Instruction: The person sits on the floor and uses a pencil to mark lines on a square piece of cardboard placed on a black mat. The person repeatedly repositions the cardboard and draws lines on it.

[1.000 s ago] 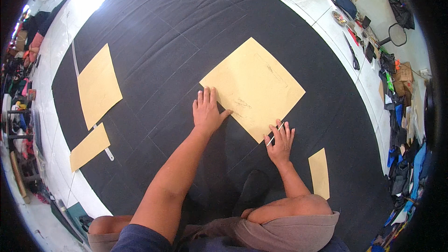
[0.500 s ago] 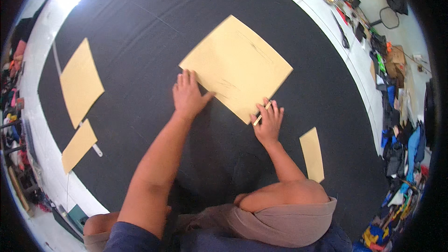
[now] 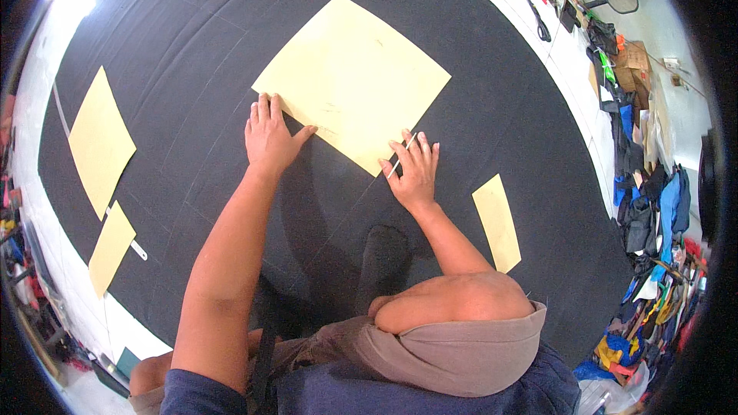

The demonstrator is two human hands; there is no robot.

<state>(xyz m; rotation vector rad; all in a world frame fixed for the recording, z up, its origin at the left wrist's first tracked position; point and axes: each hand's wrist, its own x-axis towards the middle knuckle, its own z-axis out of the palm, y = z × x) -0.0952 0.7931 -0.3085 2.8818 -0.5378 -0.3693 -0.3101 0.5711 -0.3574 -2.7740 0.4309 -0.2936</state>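
Note:
A large pale-yellow card sheet (image 3: 350, 77) lies turned cornerwise on black cloth (image 3: 492, 54), with a few faint dark marks on it. At its near left edge, my left hand (image 3: 269, 137) rests flat and open, the fingertips and thumb touching the card. By the sheet's near right edge, close to the bottom corner, my right hand (image 3: 415, 173) holds a thin pale stick (image 3: 401, 157) across its fingers. Whether that stick is chalk or a pencil, I cannot tell. My bare knee (image 3: 461, 303) is bent below the right forearm.
Two smaller yellow card pieces (image 3: 102, 142) lie at the left, over a long pale ruler-like strip (image 3: 139, 250). Another narrow card piece (image 3: 497, 223) lies to the right. Scissors (image 3: 538, 19) rest on the white floor (image 3: 565, 81) beyond the cloth. Piled fabrics (image 3: 642, 223) line the right side.
The whole view has shifted, so card pieces and hands appear further left and higher. Both hands keep about the same places at the large sheet's edges. The picture is brighter.

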